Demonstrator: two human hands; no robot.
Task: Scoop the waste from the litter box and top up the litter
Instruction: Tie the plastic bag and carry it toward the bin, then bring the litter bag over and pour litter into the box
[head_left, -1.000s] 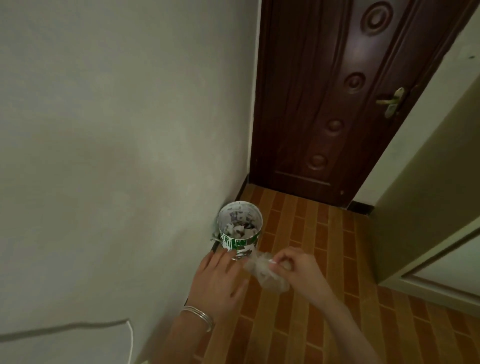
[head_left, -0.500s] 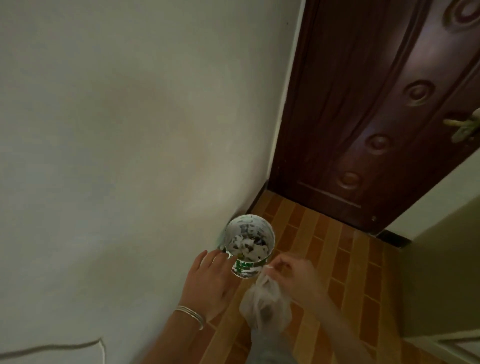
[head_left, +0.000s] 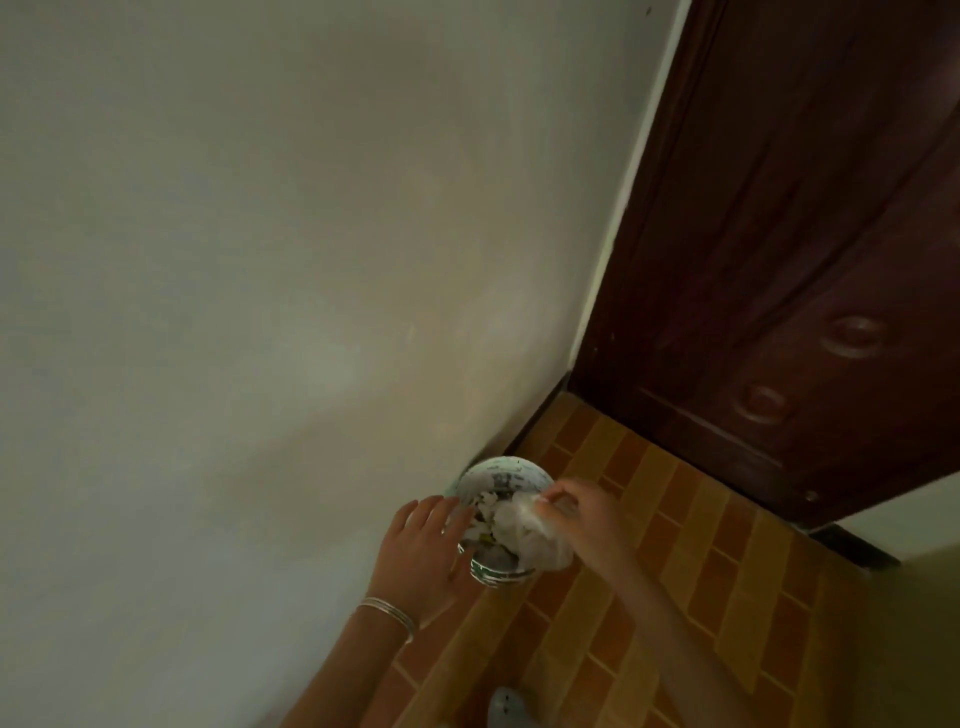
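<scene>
Our right hand (head_left: 587, 519) pinching the bag (head_left: 524, 538), now raised over the bin (head_left: 498, 475), our left hand (head_left: 421, 551) still touching its side, fingers straight

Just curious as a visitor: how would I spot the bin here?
Find the dark brown wooden door; beside it, against the pale wall, a small round white-and-green bin stands on the orange brick-patterned floor. It is the only container, with the right hand pinching a crumpled clear plastic bag over it.
</scene>
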